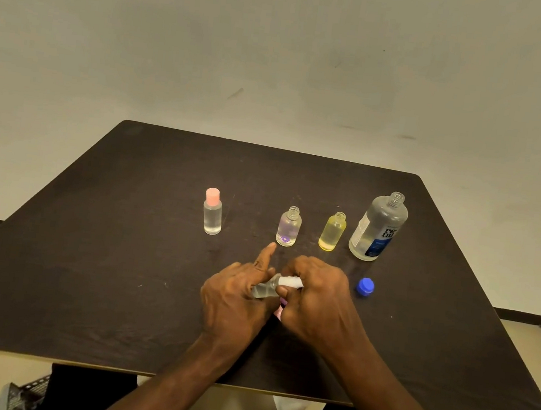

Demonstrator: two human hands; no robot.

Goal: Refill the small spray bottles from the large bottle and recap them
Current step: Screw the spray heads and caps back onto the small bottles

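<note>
Recapping step: left hand (235, 298) grips clear bottle (264, 289), right hand (314, 299) pinches its white cap (290, 281); purple bottle (289, 227) beyond needs filling next.

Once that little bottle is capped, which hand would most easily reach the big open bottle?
Probably the right hand. The large bottle stands uncapped at the table's far right, just beyond it, while the left hand grips the small bottle further away.
</note>
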